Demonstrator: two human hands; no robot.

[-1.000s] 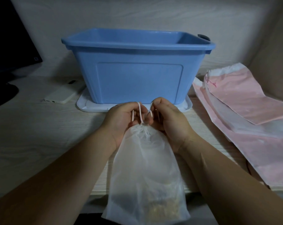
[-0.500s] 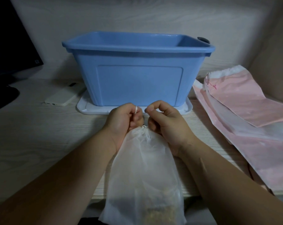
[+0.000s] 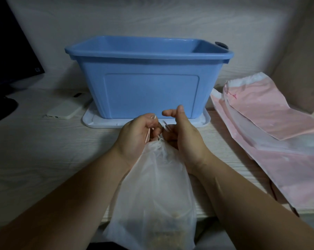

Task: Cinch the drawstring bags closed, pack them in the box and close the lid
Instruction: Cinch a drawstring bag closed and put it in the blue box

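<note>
White, half-clear mesh: one bag (image 3: 156, 192) is between my two hands, straight in front of the one blue box (image 3: 149, 94) and lower than it. The bag's neck is puckered tight just short of the box's front wall, and its body trails back over the front edge of the bench (image 3: 44, 156). Something tan and grainy sits in its bottom.

My left grip (image 3: 136, 134) is a closed fist round the cord (image 3: 147, 135), right at the gathered neck. My right grip (image 3: 185, 138) is just beside it on the other side of the neck. Its forefinger and thumb are lifted and apart, and its other fingers curl in where one loop of cord lies against them. Whether they actually clamp that loop I cannot tell.

The box stands open, with nothing showing above its rim. It rests on one white lid (image 3: 91, 121), which lies flat under it like a tray.

To the right of the box lie two pink bags (image 3: 271, 112), as far as I can count, overlapping and flat. To the left of the box lies one white phone (image 3: 66, 110), touching the lid's corner. Further left stands one dark monitor (image 3: 10, 56).
</note>
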